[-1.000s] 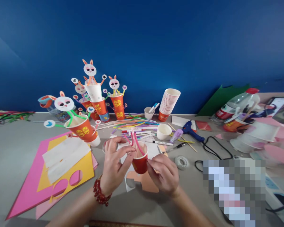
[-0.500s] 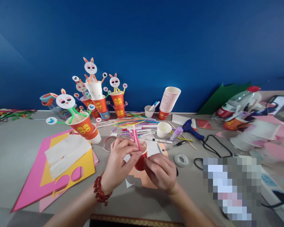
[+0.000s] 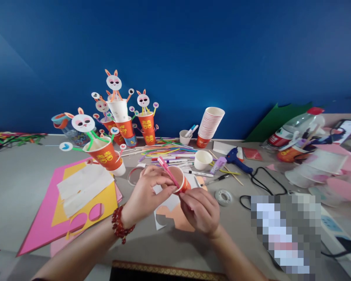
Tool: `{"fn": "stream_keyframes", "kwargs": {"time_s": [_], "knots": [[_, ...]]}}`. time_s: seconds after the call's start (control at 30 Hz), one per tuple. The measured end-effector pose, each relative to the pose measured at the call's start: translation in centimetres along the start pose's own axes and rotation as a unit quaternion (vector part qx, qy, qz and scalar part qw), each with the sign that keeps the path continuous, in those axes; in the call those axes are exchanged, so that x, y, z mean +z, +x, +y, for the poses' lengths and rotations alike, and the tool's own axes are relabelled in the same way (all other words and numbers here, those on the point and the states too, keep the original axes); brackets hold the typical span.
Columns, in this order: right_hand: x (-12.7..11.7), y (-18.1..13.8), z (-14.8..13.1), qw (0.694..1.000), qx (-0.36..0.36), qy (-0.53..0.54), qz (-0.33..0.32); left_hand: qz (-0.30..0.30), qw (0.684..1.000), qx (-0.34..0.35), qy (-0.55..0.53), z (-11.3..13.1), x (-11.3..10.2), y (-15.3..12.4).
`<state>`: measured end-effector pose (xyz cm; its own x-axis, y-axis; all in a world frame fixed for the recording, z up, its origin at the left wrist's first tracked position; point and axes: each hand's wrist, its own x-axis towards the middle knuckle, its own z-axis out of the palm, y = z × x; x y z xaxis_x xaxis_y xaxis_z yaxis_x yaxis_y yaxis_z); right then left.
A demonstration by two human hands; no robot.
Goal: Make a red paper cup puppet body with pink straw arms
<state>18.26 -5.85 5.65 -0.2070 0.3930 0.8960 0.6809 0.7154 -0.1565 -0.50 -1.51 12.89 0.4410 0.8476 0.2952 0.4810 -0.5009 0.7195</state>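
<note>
My left hand (image 3: 146, 197), with a red bead bracelet at the wrist, has its fingers curled round the rim of a red paper cup (image 3: 181, 182). The cup is tilted with its mouth toward me, just above the table. A pink straw (image 3: 167, 169) sticks out of the cup toward the upper left. My right hand (image 3: 200, 210) is closed below the cup, its fingers pinching at the cup's lower edge. Under both hands lie white and orange paper cut-outs (image 3: 171, 214).
Finished rabbit cups (image 3: 103, 152) stand at the back left near pink and yellow foam sheets (image 3: 76, 203). Behind lie coloured straws (image 3: 163, 152), a stack of cups (image 3: 209, 127), a white cup (image 3: 202, 160), a blue glue gun (image 3: 236, 160), a tape roll (image 3: 224, 197) and a bottle (image 3: 292, 127).
The cup has been tipped from upright to lying with its mouth toward me and lifted slightly. The pink straw now points up-left. Both hands stayed on the cup.
</note>
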Motion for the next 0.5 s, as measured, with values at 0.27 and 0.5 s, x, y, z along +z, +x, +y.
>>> {"fn": "stream_keyframes", "kwargs": {"time_s": [0.27, 0.5], "knots": [[0.1, -0.1, -0.1, 1.000, 0.012, 0.024, 0.003, -0.063, 0.998, -0.008, 0.002, -0.1, -0.8, 1.2], [0.3, 0.1, -0.2, 1.000, 0.005, 0.007, -0.002, -0.140, 0.987, -0.062, -0.044, -0.3, -1.4, 1.8]]}}
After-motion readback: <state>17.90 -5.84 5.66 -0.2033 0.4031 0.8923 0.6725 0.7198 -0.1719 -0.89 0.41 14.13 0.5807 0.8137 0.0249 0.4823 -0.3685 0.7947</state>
